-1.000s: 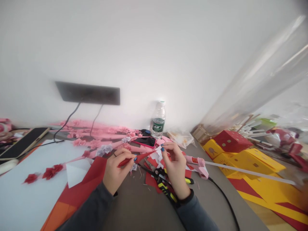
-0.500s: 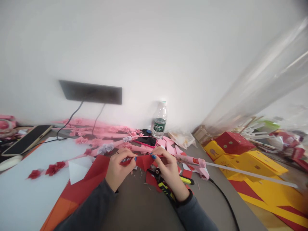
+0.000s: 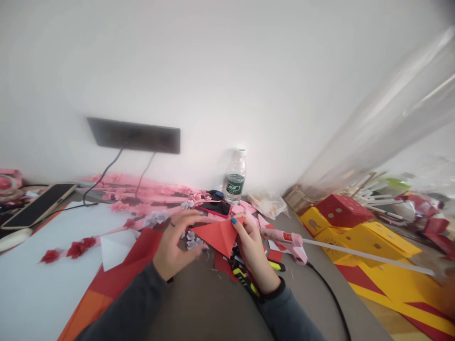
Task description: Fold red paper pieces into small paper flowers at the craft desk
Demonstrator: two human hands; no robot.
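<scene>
A folded red paper triangle is pinched at its right corner by my right hand, thumb on the near face. Its point hangs down toward the table. My left hand is beside the triangle's left tip, thumb and fingers spread, holding nothing. Small lilac paper flowers show on the table between the left thumb and fingers. Under the right hand lie yellow-and-black pliers, partly hidden by the wrist. Red paper scraps lie beneath the triangle.
A pink glue gun with a long white glue stick lies to the right, its black cord trailing forward. Behind stand a water bottle and a phone. Pink flower stems, white sheets and red paper spread left; yellow boxes sit right.
My left hand has let go of the red paper and opened, moving slightly left. The paper has turned in the right hand, now showing a broad triangular face.
</scene>
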